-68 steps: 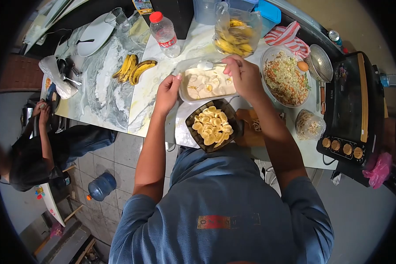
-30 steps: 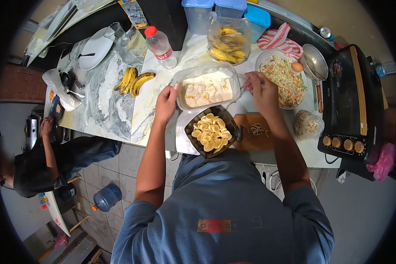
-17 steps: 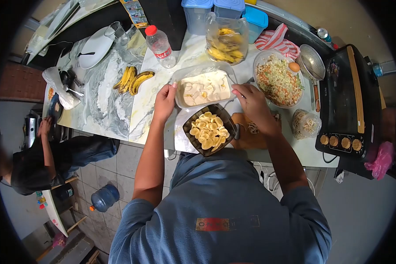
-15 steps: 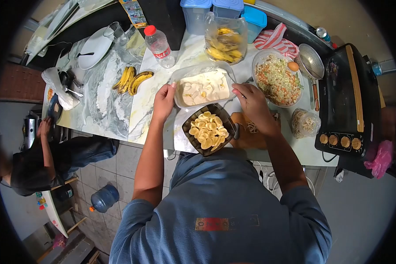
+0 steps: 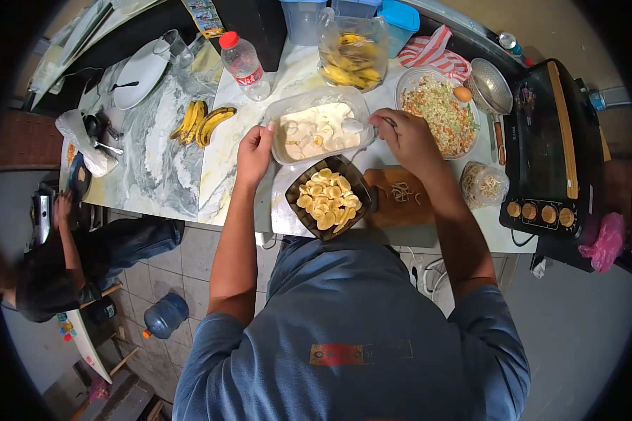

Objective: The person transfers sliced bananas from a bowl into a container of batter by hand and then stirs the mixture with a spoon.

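A clear plastic container of cream with banana slices in it stands in front of me. My left hand pinches its left rim, thumb on top. In my right hand is a spoon, held by its handle, its bowl in the cream at the container's right side. Just below, nearer my body, sits a dark square bowl with a heap of banana slices. To its right lies a wooden cutting board with some thin scraps, partly under my right forearm.
Bananas, a red-capped bottle and a bag of bananas stand around the container. Rightward are a bowl of chopped vegetables with an egg, a jar and a toaster oven. Another person works at far left.
The spoon's bowl now shows at the container's right side, and my right hand has shifted slightly up. The view has tilted a little. My left hand keeps its hold on the rim.
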Available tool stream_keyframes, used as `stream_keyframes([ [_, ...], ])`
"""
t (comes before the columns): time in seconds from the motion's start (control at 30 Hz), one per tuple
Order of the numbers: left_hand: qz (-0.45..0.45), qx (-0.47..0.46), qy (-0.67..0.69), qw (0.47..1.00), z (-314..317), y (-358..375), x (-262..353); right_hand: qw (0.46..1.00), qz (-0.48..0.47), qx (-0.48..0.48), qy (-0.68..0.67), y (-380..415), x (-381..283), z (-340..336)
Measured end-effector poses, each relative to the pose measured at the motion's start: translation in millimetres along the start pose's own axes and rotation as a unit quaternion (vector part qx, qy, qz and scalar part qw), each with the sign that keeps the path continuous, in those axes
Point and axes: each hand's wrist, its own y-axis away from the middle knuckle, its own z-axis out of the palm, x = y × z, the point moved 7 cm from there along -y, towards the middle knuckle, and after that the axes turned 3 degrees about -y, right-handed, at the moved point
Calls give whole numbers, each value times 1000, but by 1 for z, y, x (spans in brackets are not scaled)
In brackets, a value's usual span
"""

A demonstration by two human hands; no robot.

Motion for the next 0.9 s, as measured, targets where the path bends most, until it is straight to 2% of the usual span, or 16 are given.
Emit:
stream_keyframes([
  [0.17, 53, -7, 4, 999, -4, -4, 24, 998, -24, -54, 21, -12, -4, 2],
  [0.27, 56, -13, -11, 998, -6, -9, 26, 993, -56, -94, 48, -16, -7, 16],
  [0.33, 62, -12, -20, 998, -6, -10, 31, 980, -57, -173, 75, -21, -10, 31],
  [0.47, 65, -16, -22, 997, -6, -10, 35, 977, -88, -180, 68, -30, -2, 38],
  [0.53, 62, -15, -28, 998, -6, -10, 37, 991, -62, -119, 8, -36, 14, 27],
  [0.57, 60, -13, -33, 998, -6, -10, 38, 991, -62, -119, 7, -38, 21, 26],
  [0.63, 58, -13, -35, 998, -6, -11, 38, 979, 154, -86, -102, -38, 58, 22],
  [0.67, 58, -12, -35, 998, -6, -11, 39, 979, 154, -86, -102, -36, 61, 23],
  [0.73, 55, -16, -37, 998, -7, -12, 36, 959, 257, -5, -123, -29, 76, 16],
  [0.9, 44, -14, -44, 998, -11, -9, 27, 932, 321, 78, -150, -5, 91, 5],
])
